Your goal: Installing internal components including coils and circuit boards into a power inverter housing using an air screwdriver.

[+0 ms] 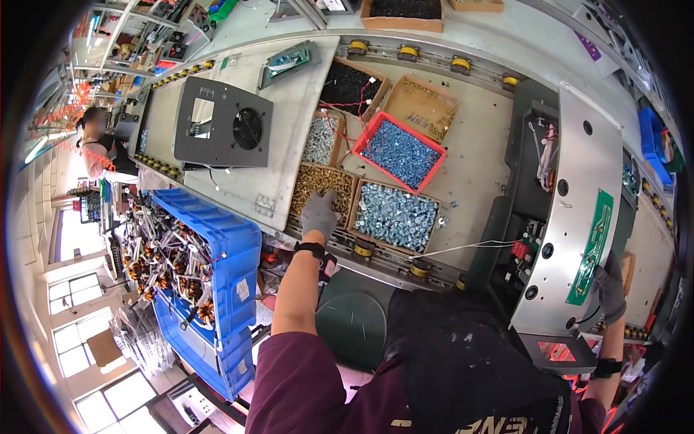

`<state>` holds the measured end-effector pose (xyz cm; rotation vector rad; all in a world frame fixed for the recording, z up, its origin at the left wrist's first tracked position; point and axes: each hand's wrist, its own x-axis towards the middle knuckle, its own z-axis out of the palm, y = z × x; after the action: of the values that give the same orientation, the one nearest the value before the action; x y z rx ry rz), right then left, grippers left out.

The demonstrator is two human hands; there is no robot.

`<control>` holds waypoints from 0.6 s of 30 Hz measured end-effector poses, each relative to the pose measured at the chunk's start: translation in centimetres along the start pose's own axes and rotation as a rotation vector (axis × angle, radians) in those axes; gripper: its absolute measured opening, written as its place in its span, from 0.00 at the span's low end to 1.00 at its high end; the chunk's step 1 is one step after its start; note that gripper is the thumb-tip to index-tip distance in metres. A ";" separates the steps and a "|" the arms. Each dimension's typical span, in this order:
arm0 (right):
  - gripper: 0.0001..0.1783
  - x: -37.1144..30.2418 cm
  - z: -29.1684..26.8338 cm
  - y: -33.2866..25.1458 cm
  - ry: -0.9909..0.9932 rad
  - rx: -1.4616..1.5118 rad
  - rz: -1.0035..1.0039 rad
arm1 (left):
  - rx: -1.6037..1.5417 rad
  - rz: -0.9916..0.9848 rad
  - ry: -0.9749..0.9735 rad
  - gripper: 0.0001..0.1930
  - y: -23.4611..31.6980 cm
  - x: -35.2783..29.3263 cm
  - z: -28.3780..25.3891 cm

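My left hand, in a grey glove, reaches into a cardboard box of brass-coloured screws. Its fingers are bent down among the screws, and their tips are hidden. At the right, my gloved right hand grips the edge of a long green circuit board. That board lies along a silvery metal panel with several round black grommets. The panel stands on a dark grey housing with wires and a small circuit board inside. A white wire stretches left from the housing.
Around the brass screws stand a box of silver screws, a red tray of bluish screws, and a box of black screws. A dark fan panel lies farther left. Below it is a blue crate of wired parts. A person is at far left.
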<state>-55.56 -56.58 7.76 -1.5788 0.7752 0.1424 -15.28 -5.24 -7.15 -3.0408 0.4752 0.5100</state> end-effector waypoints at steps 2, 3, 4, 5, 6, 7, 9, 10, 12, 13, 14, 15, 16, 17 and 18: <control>0.36 0.0 0.1 0.3 0.044 0.049 -0.093 | -0.050 0.051 -0.082 0.13 -1.2 1.3 0.4; 0.38 0.0 0.0 0.5 0.066 0.032 -0.083 | -0.078 0.078 -0.108 0.12 -1.5 1.7 0.5; 0.38 0.0 0.1 0.7 0.085 0.045 -0.085 | -0.104 0.108 -0.133 0.11 -1.8 2.2 0.5; 0.39 0.1 0.1 0.9 0.092 0.010 -0.082 | -0.133 0.109 -0.094 0.10 -2.1 2.6 0.5; 0.40 0.2 0.1 1.0 0.100 -0.026 -0.081 | -0.125 0.137 -0.093 0.10 -2.5 2.9 0.4; 0.41 0.3 0.1 1.2 0.099 -0.009 -0.117 | -0.287 0.071 -0.125 0.10 -3.0 3.1 0.3; 0.40 0.4 0.0 1.3 0.114 -0.037 -0.079 | -0.738 -0.190 -0.301 0.13 -3.9 3.2 0.0; 0.39 0.3 0.0 1.3 0.101 -0.031 -0.122 | -0.699 -0.203 -0.298 0.13 -4.4 3.1 -0.3; 0.34 0.2 0.0 0.9 0.109 0.127 0.012 | -0.875 -0.243 -0.205 0.14 -4.6 2.7 -1.2; 0.33 -0.2 0.0 0.5 0.116 0.151 0.008 | -0.999 -0.241 -0.194 0.14 -4.4 2.3 -2.0; 0.33 0.0 0.4 0.3 0.160 0.000 -0.004 | -1.152 -0.314 -0.277 0.17 -3.5 2.1 -2.9; 0.32 -0.6 0.3 -0.4 0.156 -0.138 0.077 | -1.361 -0.251 -0.295 0.17 -2.1 1.3 -3.8; 0.30 -0.7 0.6 -0.9 0.206 -0.219 0.074 | -1.509 -0.182 -0.391 0.15 0.0 0.6 -4.9; 0.28 -0.9 0.9 -1.5 0.206 -0.208 0.084 | -1.650 -0.098 -0.482 0.14 2.7 -0.4 -5.9; 0.28 -1.0 1.2 -1.9 0.204 -0.160 0.072 | -1.730 -0.118 -0.567 0.14 5.5 -2.0 -7.2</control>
<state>-54.88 -55.13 9.67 -1.7364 1.0006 0.0980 -16.48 -10.37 0.51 -3.6082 -0.5167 2.8593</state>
